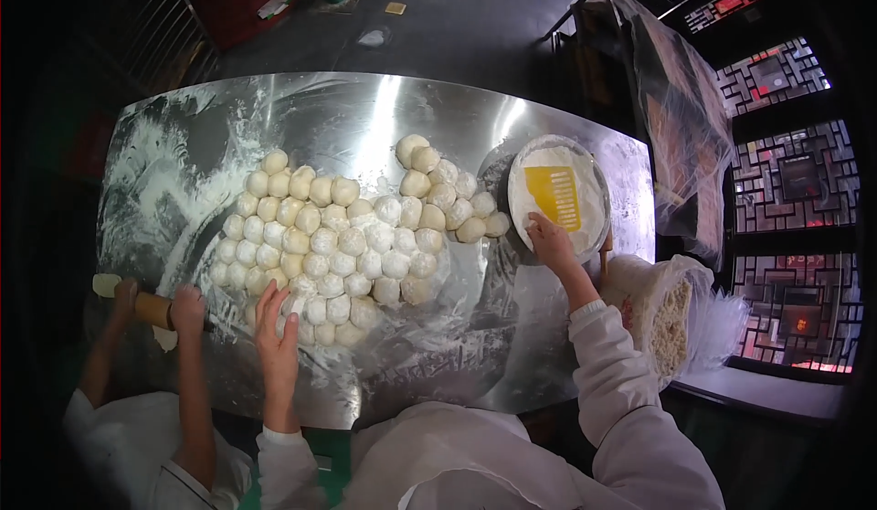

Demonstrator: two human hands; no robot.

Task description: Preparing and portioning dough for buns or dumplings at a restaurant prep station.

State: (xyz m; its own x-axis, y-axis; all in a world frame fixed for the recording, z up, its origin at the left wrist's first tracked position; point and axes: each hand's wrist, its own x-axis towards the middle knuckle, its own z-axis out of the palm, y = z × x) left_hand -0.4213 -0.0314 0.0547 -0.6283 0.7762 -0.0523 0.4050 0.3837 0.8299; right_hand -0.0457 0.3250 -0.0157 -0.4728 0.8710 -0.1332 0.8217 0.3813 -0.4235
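Note:
A broad cluster of floured dough balls (347, 240) covers the middle of the steel table. Over its near left edge is my left hand (276, 338), fingers stretched out and apart, at the balls there and partly covering them. At the right my right hand (554, 247) reaches over the near rim of a round metal bowl (604, 227) of white flour (554, 155). Its fingers are bent together at the flour, beside a yellow slotted plastic scraper (553, 197) lying in the bowl; whether they pinch anything is hidden.
At the left a co-worker's hands (189, 309) hold a wooden rolling pin (153, 309) near a flat dough piece (107, 284). A plastic-lined sack (671, 327) of crumbly pale stuff stands by the table's right end. Plastic sheeting (681, 99) covers a rack behind. Flour dusts the steel table (438, 350).

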